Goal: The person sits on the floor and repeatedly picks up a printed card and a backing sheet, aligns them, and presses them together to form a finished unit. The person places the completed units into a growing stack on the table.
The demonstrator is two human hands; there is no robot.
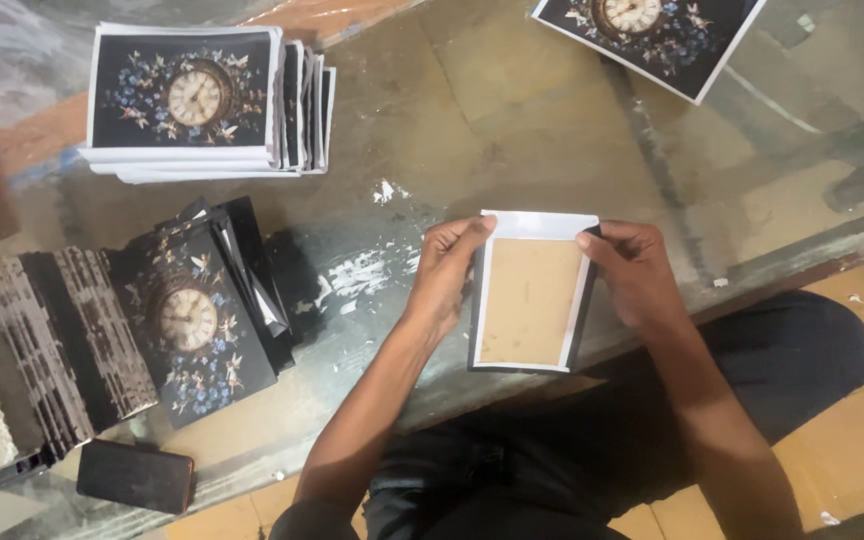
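A brown board (pixel 529 300) lies face down on a printed sheet whose white and dark edges are folded up around it, near the front edge of the glass table (pixel 512 110). My left hand (pixel 444 275) presses the folded left flap, thumb and fingers at the top left corner. My right hand (pixel 634 270) presses the right flap, fingertips at the top right corner. Both hands rest on the piece.
A pile of clock-and-flower prints (pixel 187 100) sits at the far left. Wrapped boards with the same picture (pixel 197 325) are stacked at the near left beside rows of dark pieces (pixel 47 345). A single print (pixel 652 35) lies at the far right. A dark phone (pixel 135 476) rests at the table's edge.
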